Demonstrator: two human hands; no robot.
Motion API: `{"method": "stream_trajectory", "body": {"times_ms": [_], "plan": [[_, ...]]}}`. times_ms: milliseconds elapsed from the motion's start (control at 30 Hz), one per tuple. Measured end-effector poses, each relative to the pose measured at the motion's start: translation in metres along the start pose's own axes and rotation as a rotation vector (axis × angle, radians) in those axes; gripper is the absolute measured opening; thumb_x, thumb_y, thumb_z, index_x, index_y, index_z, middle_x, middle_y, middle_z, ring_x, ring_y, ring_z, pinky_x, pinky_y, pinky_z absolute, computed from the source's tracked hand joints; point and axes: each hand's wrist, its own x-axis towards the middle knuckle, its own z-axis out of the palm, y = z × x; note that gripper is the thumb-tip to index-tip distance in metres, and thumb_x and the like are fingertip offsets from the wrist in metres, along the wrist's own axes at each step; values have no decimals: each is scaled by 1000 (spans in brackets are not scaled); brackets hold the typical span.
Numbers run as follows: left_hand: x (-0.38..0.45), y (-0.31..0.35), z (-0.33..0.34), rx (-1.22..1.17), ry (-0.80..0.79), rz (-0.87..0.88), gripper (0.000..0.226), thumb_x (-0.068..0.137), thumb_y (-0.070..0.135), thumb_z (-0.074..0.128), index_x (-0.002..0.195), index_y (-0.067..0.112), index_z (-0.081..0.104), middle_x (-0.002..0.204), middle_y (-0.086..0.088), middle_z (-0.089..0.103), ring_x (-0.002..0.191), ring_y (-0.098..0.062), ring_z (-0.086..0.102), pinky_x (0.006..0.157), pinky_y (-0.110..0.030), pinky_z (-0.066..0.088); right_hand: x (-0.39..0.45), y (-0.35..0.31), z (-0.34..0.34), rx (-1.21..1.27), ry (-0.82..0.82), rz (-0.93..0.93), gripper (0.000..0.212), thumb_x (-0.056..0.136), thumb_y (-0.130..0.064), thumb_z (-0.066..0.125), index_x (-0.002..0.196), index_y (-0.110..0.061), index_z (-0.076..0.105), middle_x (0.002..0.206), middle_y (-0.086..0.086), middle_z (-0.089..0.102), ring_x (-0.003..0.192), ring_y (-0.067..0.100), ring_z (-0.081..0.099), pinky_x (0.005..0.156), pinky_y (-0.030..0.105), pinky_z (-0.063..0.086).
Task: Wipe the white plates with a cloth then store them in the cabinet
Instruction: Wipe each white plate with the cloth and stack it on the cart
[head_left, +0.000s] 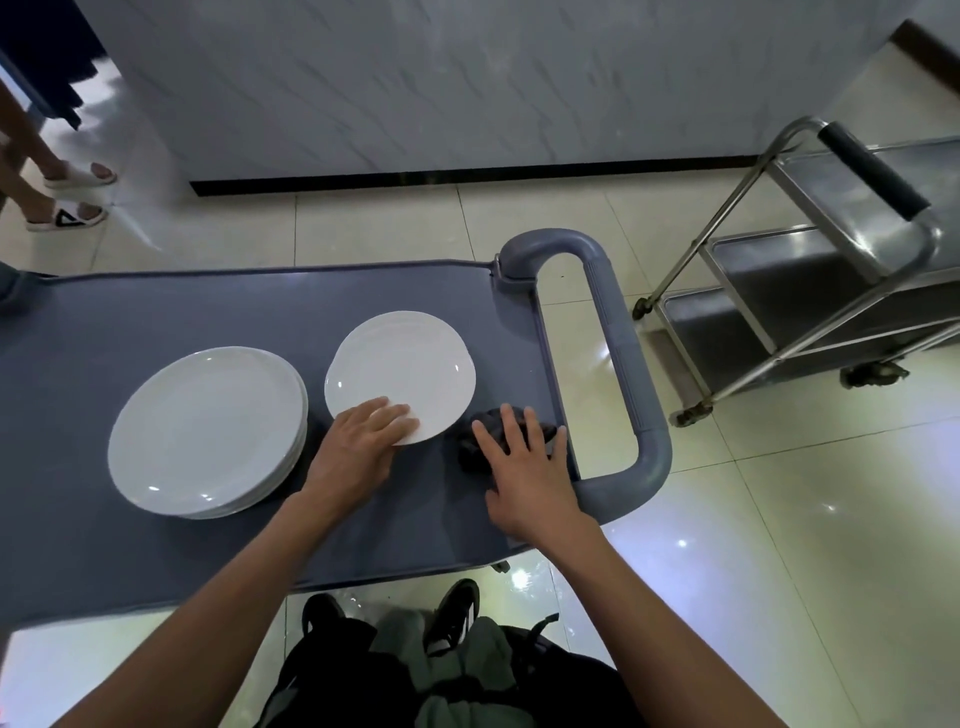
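Here | left hand (363, 441): fingers spread flat on the near rim of the single white plate (402, 371) | right hand (524, 467): fingers splayed, resting on the dark cloth (480, 449) | plate stack (208, 431): left of the left fingers, on the grey cart (156, 306) | writing: none legible | steel trolley (810, 291): far right.
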Motion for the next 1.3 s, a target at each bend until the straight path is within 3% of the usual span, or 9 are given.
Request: {"method": "stream_trajectory", "body": {"times_ms": [133,400,533,600,700,800,967,1200,1300], "plan": [[-2,-1,2,-31,0,-25,46,70,-14,73,111,9,74,121,-12,69,113,-42,62,92,-52,52,3,10,-9,-87,-103,-106,99,86,-21,65,159,-34,0,166,8,-20,150,37,-22,117,66,-12],[-3,2,3,-46,-15,-62,49,66,-13,76,110,9,75,117,-14,68,112,-40,62,89,-49,52,13,14,-6,-99,-73,-177,85,90,-14,66,157,-33,18,166,10,8,149,39,10,119,57,18],[-4,2,4,-40,-37,-78,47,69,-8,77,112,11,75,119,-13,67,114,-39,61,91,-48,50,21,9,-2,-160,-9,-177,79,85,-26,73,152,-33,31,161,11,22,146,38,20,119,65,-4],[-4,1,5,-39,-42,-85,46,71,-7,77,113,12,74,120,-12,67,115,-38,60,91,-47,50,23,7,-1,-157,5,-174,72,86,-29,72,148,-32,37,158,11,28,143,38,25,119,64,-7],[-3,2,4,-44,-57,-97,45,72,-5,77,113,13,74,121,-12,67,116,-38,59,91,-48,50,23,10,-1,-127,20,-182,66,87,-29,71,146,-31,41,153,9,36,137,37,32,120,53,13],[-1,2,1,-58,-90,-115,40,75,1,77,113,14,74,121,-10,67,116,-37,59,90,-48,51,18,13,-1,-73,76,-187,57,89,-27,66,143,-32,46,147,7,42,128,36,39,110,46,28],[1,5,-10,-101,-146,-183,41,86,32,76,125,20,70,129,-2,66,124,-29,55,99,-48,47,8,13,-2,9,166,-146,49,91,-19,58,139,-31,52,145,4,45,126,32,41,106,42,31],[-1,8,-39,-246,-1,-310,35,93,23,69,128,21,68,127,1,68,123,-22,58,99,-38,47,-5,11,-21,215,431,-80,45,80,-11,73,121,-25,65,129,8,59,110,35,55,90,48,45],[-3,9,-55,-274,82,-353,33,93,22,69,126,26,69,125,6,69,111,-20,62,93,-34,47,-7,1,-34,274,515,-88,46,79,-11,76,122,-24,66,127,7,59,111,33,55,91,47,47]]}}
